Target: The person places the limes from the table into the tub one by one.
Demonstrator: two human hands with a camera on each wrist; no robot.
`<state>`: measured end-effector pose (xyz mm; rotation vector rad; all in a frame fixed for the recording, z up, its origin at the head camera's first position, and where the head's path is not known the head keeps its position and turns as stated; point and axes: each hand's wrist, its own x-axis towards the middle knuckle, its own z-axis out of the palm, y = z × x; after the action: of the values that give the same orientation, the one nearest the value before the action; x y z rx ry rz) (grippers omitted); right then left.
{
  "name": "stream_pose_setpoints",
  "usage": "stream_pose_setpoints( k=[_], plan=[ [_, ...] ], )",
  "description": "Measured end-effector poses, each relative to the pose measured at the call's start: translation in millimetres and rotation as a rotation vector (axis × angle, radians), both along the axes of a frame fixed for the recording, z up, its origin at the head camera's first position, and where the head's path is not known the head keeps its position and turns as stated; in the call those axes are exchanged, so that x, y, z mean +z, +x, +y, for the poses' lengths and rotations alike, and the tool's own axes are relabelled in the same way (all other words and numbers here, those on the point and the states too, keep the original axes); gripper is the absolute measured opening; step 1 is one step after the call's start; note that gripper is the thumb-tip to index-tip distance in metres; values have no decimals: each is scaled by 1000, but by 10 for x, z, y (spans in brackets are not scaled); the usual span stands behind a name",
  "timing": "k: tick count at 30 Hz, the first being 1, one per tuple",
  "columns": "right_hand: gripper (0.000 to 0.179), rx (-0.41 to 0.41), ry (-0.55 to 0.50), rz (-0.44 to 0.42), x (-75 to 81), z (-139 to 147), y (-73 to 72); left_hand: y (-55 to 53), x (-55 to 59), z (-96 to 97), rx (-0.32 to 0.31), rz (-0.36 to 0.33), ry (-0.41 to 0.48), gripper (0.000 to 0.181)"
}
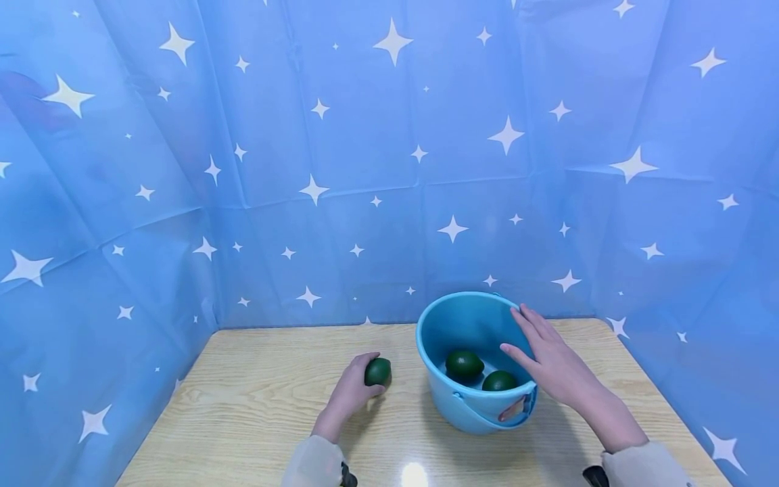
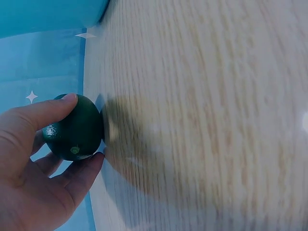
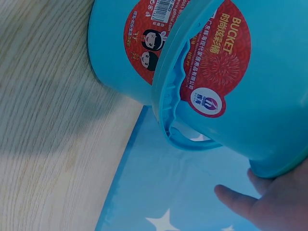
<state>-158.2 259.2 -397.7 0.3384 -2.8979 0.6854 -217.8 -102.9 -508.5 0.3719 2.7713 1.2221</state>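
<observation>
My left hand (image 1: 353,389) grips a dark green avocado (image 1: 379,372), low at the table left of the bucket. In the left wrist view the thumb lies across one side of the avocado (image 2: 77,127) and the fingers are against the other; its small stem end shows. A light blue bucket (image 1: 447,402) stands tilted towards me in the head view, with two more avocados (image 1: 464,365) at its bottom. At the bucket's right rim is my right hand (image 1: 556,362), its fingers extended and its thumb over the opening. The right wrist view shows that hand (image 3: 284,202) against the rim.
The pale wooden table (image 1: 243,399) holds the bucket. A blue curtain (image 1: 365,237) with white stars hangs behind the table and along both sides. The bucket's handle (image 3: 166,91) hangs down past a red label (image 3: 216,62).
</observation>
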Motion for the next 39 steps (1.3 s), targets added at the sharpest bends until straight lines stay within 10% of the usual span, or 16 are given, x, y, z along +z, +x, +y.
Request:
stream_pose_setpoints(
  k=[39],
  plan=[
    [79, 2, -1, -7, 0, -5, -7, -16, -54, -5, 33, -6, 6, 63]
  ],
)
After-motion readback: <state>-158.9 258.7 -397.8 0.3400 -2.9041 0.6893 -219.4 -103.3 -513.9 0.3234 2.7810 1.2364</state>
